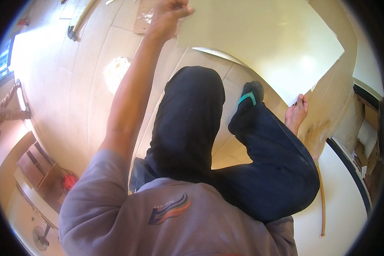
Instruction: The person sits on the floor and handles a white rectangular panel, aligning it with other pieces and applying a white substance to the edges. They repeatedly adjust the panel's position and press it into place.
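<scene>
A large, thin white sheet (260, 38) spans the upper middle, its near edge curling over the floor. My left hand (170, 19) is at the sheet's left edge, fingers curled closed in a pinch on it. Lower right, beyond my bent knee, my right hand (297, 113) grips the sheet's near corner between thumb and fingers. Part of the right forearm is hidden behind my leg. Beneath the sheet's near edge rests my foot in a dark sandal with a green strap (248, 99).
A hammer (74, 30) lies on the tiled floor at upper left, and a brown square board (144, 16) is near my left hand. On the right, a thin wooden stick (321, 205) lies across a white panel (345, 205). Another person's leg (13, 113) shows at far left.
</scene>
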Demonstrator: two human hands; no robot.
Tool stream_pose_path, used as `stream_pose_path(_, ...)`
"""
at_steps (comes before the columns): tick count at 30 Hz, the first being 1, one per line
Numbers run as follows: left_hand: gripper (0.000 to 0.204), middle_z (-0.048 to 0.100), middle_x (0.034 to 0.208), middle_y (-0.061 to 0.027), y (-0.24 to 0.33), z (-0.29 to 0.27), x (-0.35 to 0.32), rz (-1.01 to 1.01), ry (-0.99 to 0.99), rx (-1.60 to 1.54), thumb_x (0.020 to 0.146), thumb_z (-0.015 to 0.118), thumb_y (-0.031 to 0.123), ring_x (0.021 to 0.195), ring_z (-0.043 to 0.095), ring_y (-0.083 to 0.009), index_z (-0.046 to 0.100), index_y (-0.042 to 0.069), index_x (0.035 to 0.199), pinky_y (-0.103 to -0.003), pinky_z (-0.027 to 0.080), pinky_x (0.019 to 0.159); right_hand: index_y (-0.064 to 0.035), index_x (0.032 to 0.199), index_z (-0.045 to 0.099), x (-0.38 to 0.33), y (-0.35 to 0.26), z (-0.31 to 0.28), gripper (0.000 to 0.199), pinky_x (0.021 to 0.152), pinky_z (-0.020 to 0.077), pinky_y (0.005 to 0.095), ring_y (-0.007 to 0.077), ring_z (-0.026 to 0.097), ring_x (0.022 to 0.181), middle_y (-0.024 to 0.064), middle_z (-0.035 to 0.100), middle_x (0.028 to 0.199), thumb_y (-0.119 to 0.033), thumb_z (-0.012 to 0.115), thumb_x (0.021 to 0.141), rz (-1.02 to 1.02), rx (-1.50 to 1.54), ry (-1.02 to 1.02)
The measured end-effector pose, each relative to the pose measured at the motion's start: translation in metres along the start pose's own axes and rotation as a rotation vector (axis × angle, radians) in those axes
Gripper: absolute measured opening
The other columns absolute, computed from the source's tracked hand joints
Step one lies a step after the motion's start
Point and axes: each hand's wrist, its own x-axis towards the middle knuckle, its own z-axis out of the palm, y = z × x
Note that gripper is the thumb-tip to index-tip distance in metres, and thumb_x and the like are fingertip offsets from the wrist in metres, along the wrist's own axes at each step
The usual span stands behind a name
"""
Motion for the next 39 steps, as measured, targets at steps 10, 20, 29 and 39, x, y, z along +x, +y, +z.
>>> stream_pose_path(10,0.024,0.069,0.098,-0.01,0.015,-0.009,0.069,0.268,0.212,0.418,0.089,0.066,0.009,0.089,0.063,-0.0178,0.064,0.003,0.112,-0.038,0.051,0.076,0.0023,0.113,0.062,0.022,-0.026,0.031,0.017,0.088,0.0514,0.0317,0.0171,0.062,0.097,0.0072,0.066,0.104,-0.003,0.064,0.097,-0.203,-0.145,0.133)
stream_pose_path(20,0.046,0.066,0.108,-0.0097,-0.048,-0.054,0.075,-0.123,-0.337,0.154,0.087,0.062,0.007,0.087,0.062,-0.0207,0.053,0.008,0.133,-0.035,0.052,0.07,0.0026,0.113,0.061,0.02,-0.049,0.08,0.019,0.088,0.0518,0.0311,0.0171,0.062,0.096,0.0087,0.066,0.104,-0.002,0.066,0.096,-0.372,-0.142,0.058)
stream_pose_path(29,0.072,0.058,0.106,-0.0098,0.002,-0.06,0.019,-0.396,-0.426,0.324,0.079,0.067,0.002,0.085,0.064,-0.0219,0.038,0.014,0.143,-0.036,0.057,0.065,0.0034,0.113,0.06,0.015,-0.04,0.074,0.019,0.09,0.0499,0.0302,0.0162,0.061,0.098,0.0079,0.065,0.105,-0.001,0.066,0.095,-0.366,-0.167,0.047)
stream_pose_path(39,0.043,0.061,0.094,-0.0073,-0.052,-0.086,0.022,-0.316,-0.371,0.368,0.079,0.068,0.002,0.076,0.062,-0.0167,0.058,-0.001,0.121,-0.032,0.052,0.059,-0.001,0.111,0.061,-0.013,-0.039,0.078,0.015,0.089,0.0508,0.0309,0.016,0.061,0.096,0.0073,0.065,0.104,0.0,0.064,0.096,-0.332,-0.122,-0.012)
